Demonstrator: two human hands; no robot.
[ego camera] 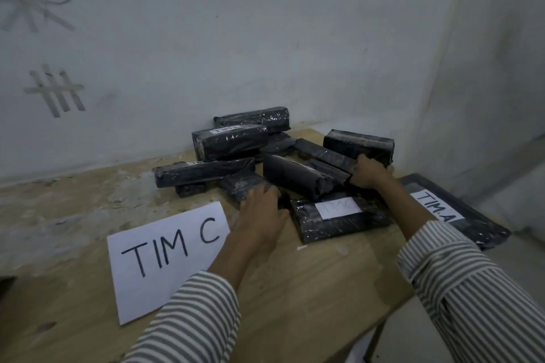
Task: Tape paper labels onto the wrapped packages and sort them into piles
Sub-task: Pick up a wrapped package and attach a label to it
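Observation:
Several black wrapped packages lie heaped at the back of a wooden table [88,289]. My left hand [261,212] grips the near end of a small black package [244,184] at the heap's front. My right hand [368,172] grips the end of a long black package [321,153] lying across the heap. A flat package with a faint white label [339,216] lies between my hands. A big paper sheet reading TIM C [168,256] lies on the table to the left. Two stacked packages at the back left carry small TIM labels [228,141].
A flat black package labelled TIM A [454,209] lies at the table's right edge, partly overhanging. Behind the heap, white walls meet in a corner, with tape strips stuck on the left wall [56,91]. Beyond the table's right edge is pale floor.

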